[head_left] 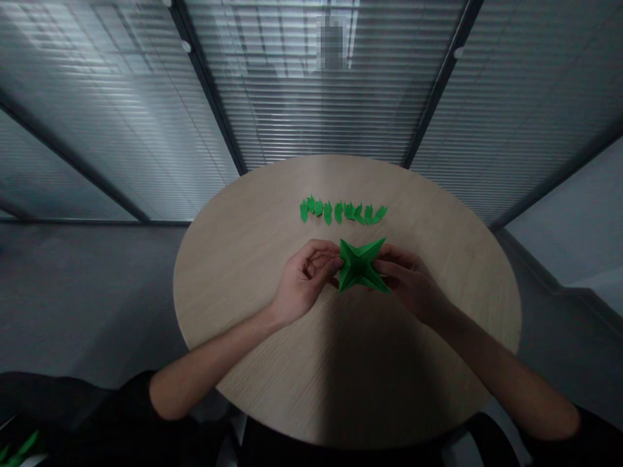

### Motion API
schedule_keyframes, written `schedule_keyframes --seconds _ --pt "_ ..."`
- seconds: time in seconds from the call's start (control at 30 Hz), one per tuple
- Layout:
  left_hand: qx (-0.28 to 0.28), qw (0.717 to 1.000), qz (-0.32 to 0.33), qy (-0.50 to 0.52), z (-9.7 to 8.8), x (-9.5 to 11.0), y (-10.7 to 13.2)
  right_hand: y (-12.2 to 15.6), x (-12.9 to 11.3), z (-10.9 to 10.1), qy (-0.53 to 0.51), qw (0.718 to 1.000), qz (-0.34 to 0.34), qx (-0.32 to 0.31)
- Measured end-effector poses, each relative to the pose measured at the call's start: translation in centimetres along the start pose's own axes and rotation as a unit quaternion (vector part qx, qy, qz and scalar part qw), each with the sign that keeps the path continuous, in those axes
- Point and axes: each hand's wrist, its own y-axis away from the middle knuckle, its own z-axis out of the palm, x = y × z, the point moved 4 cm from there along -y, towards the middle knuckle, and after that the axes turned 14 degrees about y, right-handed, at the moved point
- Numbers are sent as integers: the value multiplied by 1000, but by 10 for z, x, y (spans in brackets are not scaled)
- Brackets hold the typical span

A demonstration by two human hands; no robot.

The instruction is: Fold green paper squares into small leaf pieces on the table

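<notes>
Between my two hands is a green folded-paper star (361, 261), with four points spread out and a dark hollow in its middle. My left hand (308, 277) pinches its left side, thumb in front and fingers behind. On the right side, my right hand (410, 277) grips the paper in the same way, its fingers partly hidden by the star. A row of several small green folded-paper pieces (339, 213) lies on the table just beyond the star.
The round wooden table (233, 259) stands against glass partitions with blinds (321, 117). A dark shadow falls across its near part. At the lower left corner some green leaves (28, 443) show beside a dark sleeve.
</notes>
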Motion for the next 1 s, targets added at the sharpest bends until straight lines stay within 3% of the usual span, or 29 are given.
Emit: schedule_keyframes --seconds 0.17,0.3,0.43,0.57,0.67,0.77,0.9,1.0 --pt "-27 984 145 -97 -1 4 11 0 0 0 -1 1000 -19 2" --pt "-102 933 246 -242 3 13 17 0 2 0 4 1000 -19 -1" --pt "-131 907 262 -302 7 17 17 0 0 1 16 999 -33 -13" --pt "-106 910 255 -308 6 19 15 4 -10 5 71 989 -128 20" --pt "-87 910 258 -314 5 20 15 12 -19 7 140 961 -227 68" --pt "-67 909 263 -317 4 23 14 20 -23 11 227 921 -308 74" --pt "-53 906 273 -318 4 25 15 25 -24 12 282 879 -364 123" --pt "-42 906 275 -320 4 26 15 25 -25 14 321 851 -398 123"
